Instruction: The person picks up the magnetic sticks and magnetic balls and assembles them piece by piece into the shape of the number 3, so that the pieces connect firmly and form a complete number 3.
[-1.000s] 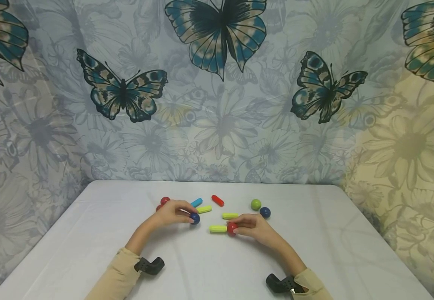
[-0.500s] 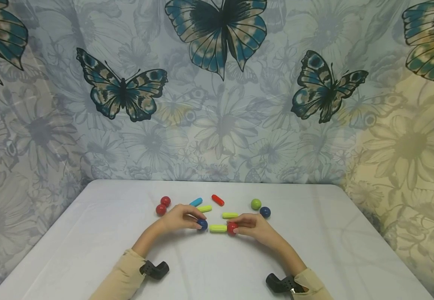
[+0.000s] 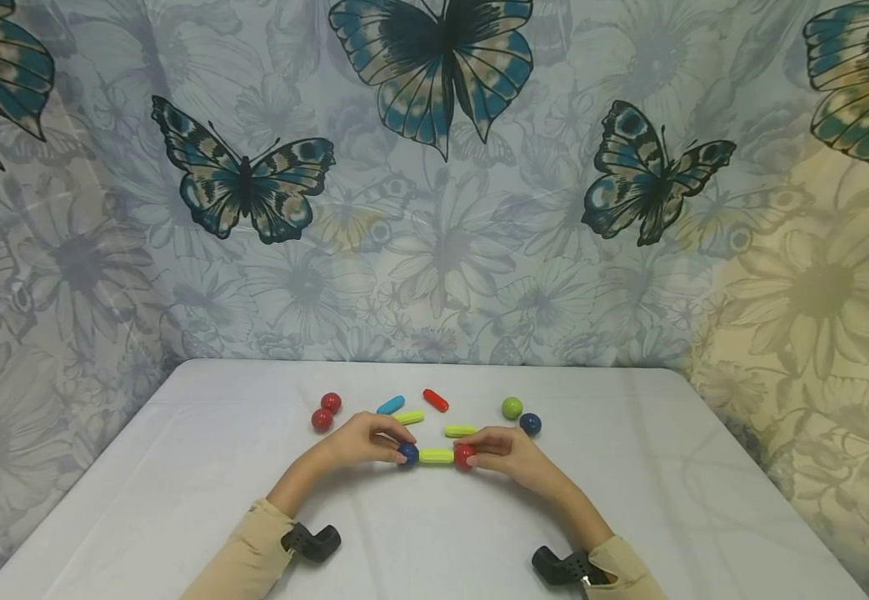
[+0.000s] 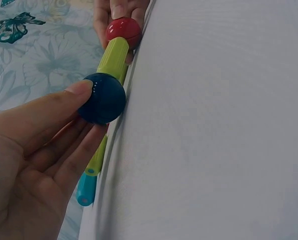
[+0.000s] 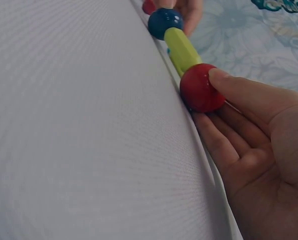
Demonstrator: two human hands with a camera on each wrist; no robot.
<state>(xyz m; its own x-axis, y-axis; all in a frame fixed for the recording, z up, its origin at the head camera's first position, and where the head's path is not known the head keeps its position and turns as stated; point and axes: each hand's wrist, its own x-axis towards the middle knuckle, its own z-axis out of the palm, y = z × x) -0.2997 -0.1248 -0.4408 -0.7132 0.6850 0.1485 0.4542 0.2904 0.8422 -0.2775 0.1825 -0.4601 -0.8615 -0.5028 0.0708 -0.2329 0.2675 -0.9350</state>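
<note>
We see the lime stick [image 3: 436, 457] midway between the side edges of the table [image 3: 434, 533], long axis parallel to its far edge, ends touching the blue ball [image 4: 107, 100] our left hand [image 3: 365, 438] pinches and the red ball [image 5: 201, 89] our right hand [image 3: 515, 455] pinches, neither hand nearer.

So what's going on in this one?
A person's left hand pinches a dark blue ball and their right hand a red ball. Between them lies a yellow-green rod, one ball at each end, forming a straight line low over the white table. Farther back lie a red rod, a light blue rod and a green ball, among other pieces.
</note>
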